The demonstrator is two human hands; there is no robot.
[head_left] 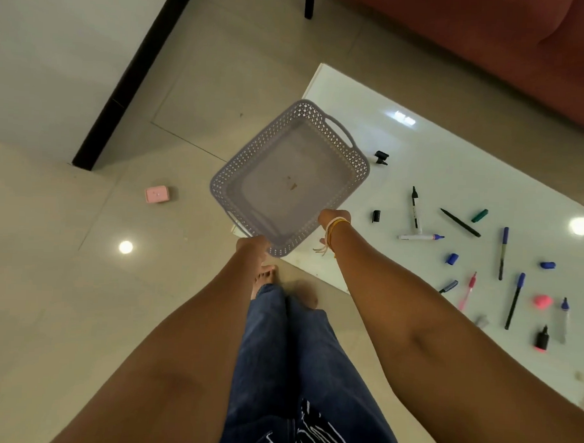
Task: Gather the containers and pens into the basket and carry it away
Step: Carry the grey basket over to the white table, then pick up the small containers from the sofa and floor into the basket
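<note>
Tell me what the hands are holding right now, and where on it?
Both hands grip the empty grey basket by its near rim: left hand at the near corner, right hand along the side.

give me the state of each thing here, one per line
basket: empty, held in the air by both hands
left hand: gripping the basket's near rim
right hand: gripping the basket's near rim
pens: scattered on the white table, several uncapped
loose caps: lying apart from the pens
pink box: on the floor, closed
</note>
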